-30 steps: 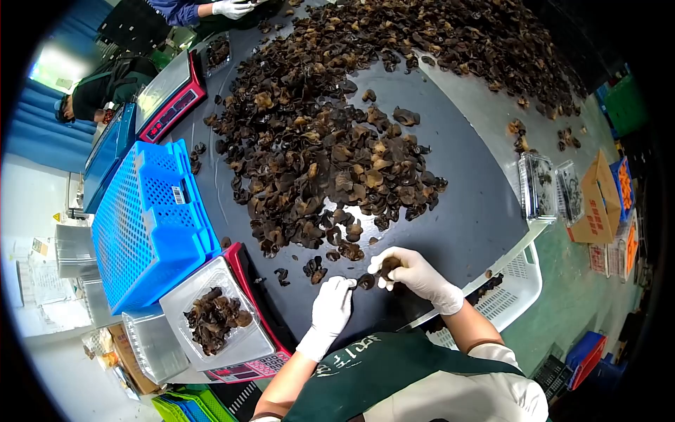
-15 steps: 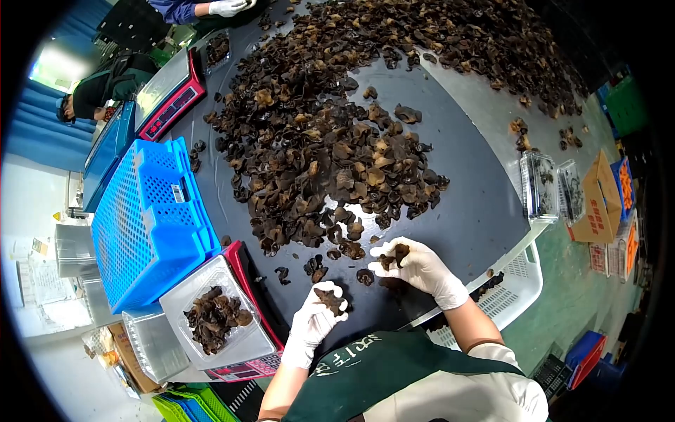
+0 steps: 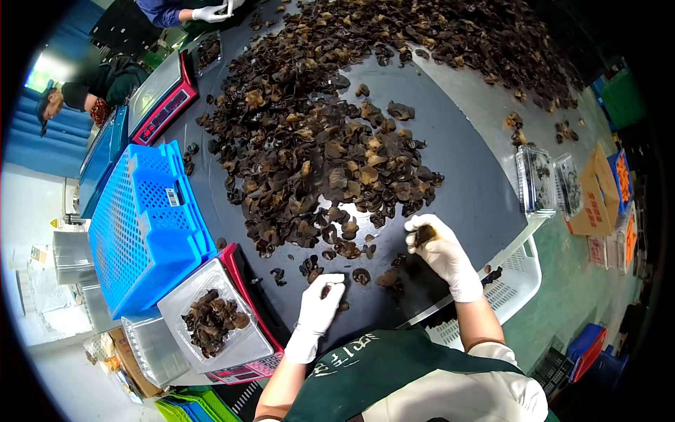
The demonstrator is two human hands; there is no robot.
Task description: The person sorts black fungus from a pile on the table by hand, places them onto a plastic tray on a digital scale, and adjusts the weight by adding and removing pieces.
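Dark brown, ear-shaped fungus pieces [image 3: 302,155] lie in a large heap on the grey table [image 3: 478,204]. My left hand [image 3: 320,304], in a white glove, is closed near the table's front edge, with a dark piece partly showing beside its fingertips. Further right, my right hand [image 3: 443,253], also gloved, has its fingers curled around a dark fungus piece [image 3: 424,235]. Between the hands lie a small round piece [image 3: 361,276] and a browner clump [image 3: 389,279]. A clear tray of fungus [image 3: 214,320] rests on the scale [image 3: 246,352] at the left.
Blue crates [image 3: 151,225] stand left, beside a second red scale [image 3: 165,105]. A white basket [image 3: 517,281] is below the table's right edge. Clear boxes [image 3: 536,183] and a cardboard box [image 3: 596,197] are at right. A co-worker's gloved hands [image 3: 211,13] show at the top; another person bends at far left.
My right hand has moved right and up from the small pieces, still holding fungus. My left hand has turned over, its palm now hidden. The person at far left has raised their head.
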